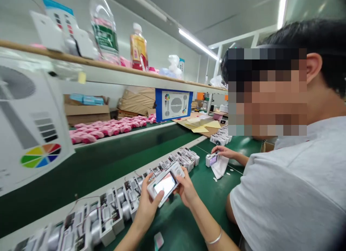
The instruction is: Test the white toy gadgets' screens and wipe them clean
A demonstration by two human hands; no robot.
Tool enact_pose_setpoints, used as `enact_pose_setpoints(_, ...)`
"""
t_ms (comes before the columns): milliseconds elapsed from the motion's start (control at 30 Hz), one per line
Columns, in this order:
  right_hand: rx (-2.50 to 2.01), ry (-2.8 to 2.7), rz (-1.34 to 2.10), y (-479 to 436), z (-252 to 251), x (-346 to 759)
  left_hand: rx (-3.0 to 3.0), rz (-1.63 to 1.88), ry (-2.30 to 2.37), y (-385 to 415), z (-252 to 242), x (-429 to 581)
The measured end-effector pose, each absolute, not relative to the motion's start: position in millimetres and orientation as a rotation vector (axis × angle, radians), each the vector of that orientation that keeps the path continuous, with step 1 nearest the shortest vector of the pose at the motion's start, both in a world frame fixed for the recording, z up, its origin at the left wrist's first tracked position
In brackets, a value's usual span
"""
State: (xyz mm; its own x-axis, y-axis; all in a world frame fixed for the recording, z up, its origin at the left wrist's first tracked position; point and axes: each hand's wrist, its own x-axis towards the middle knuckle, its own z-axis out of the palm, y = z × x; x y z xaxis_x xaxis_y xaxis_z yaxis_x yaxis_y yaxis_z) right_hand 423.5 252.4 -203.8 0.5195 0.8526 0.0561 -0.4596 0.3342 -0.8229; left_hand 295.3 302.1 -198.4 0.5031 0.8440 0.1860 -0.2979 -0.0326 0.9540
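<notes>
Both my hands hold a small white camera (pixel 165 183) with its rear screen lit, just above the green bench. My left hand (pixel 146 205) grips its lower left end, thumb lying on the screen edge. My right hand (pixel 186 189), with a bracelet on the wrist, is closed on its right end. A long row of similar white cameras (pixel 119 202) lies along the bench edge right beyond my hands.
A co-worker in a white shirt (pixel 292 186) sits close on my right. Farther along, another hand (pixel 223 151) holds a camera over a white cloth. Pink parts (pixel 108 128) lie beyond the conveyor belt (pixel 81 171). Test charts (pixel 174 105) hang under a shelf holding bottles (pixel 139 47).
</notes>
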Motion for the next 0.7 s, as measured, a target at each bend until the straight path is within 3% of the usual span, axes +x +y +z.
enact_pose_setpoints(233, -0.819, -0.592, 0.911, 247, -195, 402, 1.567, 0.708, 0.498, 298, -158, 256)
enact_pose_setpoints(500, -0.715, -0.884, 1.261, 249, -183, 329, 1.451, 0.937, 0.722, 300, -166, 156)
enact_pose_setpoints(700, -0.609, -1.015, 1.260, 254, -206, 248, 1.172, 0.974, 0.777, 266, -194, 70)
